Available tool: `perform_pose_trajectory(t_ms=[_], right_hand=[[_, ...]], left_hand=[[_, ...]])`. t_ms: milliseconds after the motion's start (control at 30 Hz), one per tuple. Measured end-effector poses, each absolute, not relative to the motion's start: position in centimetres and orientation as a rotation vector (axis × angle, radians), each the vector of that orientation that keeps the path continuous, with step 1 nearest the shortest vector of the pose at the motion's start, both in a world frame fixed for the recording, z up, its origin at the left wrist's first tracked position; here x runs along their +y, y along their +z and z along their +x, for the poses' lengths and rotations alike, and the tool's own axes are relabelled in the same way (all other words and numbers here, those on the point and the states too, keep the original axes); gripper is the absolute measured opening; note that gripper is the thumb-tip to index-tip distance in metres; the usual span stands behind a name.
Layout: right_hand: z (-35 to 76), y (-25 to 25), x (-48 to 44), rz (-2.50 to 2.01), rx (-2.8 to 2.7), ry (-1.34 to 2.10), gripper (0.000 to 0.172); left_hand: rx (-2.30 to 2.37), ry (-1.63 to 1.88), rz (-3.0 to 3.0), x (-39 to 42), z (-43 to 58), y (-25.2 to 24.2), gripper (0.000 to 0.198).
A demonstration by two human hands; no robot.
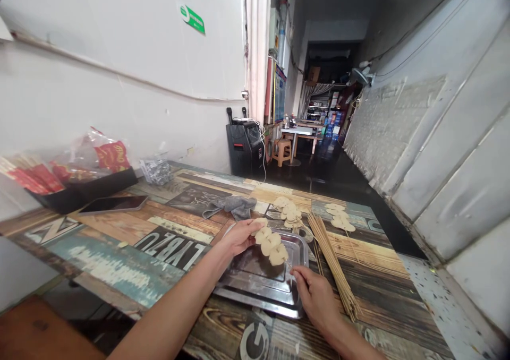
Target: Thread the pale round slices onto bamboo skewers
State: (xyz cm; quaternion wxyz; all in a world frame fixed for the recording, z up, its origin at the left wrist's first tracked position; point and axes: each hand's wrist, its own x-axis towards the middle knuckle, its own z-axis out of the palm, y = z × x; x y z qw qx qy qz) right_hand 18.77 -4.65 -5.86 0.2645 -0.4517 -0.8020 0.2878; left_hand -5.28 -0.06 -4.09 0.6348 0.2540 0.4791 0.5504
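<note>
Over a metal tray (263, 291), my left hand (241, 235) grips the far end of a row of pale, thin, round slices (271, 243) threaded one behind another. My right hand (314, 291) is closed in a pinch just past the near end of the row, at the tray's right side; the thin skewer between its fingers is barely visible. A pile of similar slices (287, 211) lies beyond the tray. To the right rests a bundle of bamboo skewers (332, 264). Farther right, a finished-looking skewer of slices (339, 217) lies on the table.
A grey cloth (233, 206) lies behind the tray. On the left are a phone (113, 205), a black box (87, 187) with red-wrapped chopsticks (34, 177), and a clear bag of silvery packets (156, 170). A black speaker (246, 147) stands beyond the patterned table (382, 291).
</note>
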Motion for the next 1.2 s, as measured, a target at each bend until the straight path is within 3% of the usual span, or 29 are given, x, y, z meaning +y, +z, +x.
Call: perform_pose_trajectory(t_ms=[167,400,600,967,1200], right_hand=[[18.7,-5.4,-5.1,-1.224,-2.161,0.768,0.034],[20.4,-2.6,-3.9,-1.218,-1.998,0.639,0.030],[25.9,0.1,1.4,-1.793,-1.864,0.304,0.032],[28.6,-2.9,6.7,-2.269,-1.900,0.080,0.024],[28.3,-3.2,5.4,-2.308,-2.004,0.041,0.029]], left_hand=[[1.077,1.247,0.520,-0.3,-5.1,-3.7,0.022],[1.207,1.293,0.527,-0.4,-5.3,-2.9,0.030],[1.233,1.257,0.624,-1.0,-5.4,-2.8,0.026],[1.372,1.221,0.884,-1.8,-4.8,-2.1,0.059],[1.419,1.278,1.031,-2.0,-4.4,-2.0,0.050]])
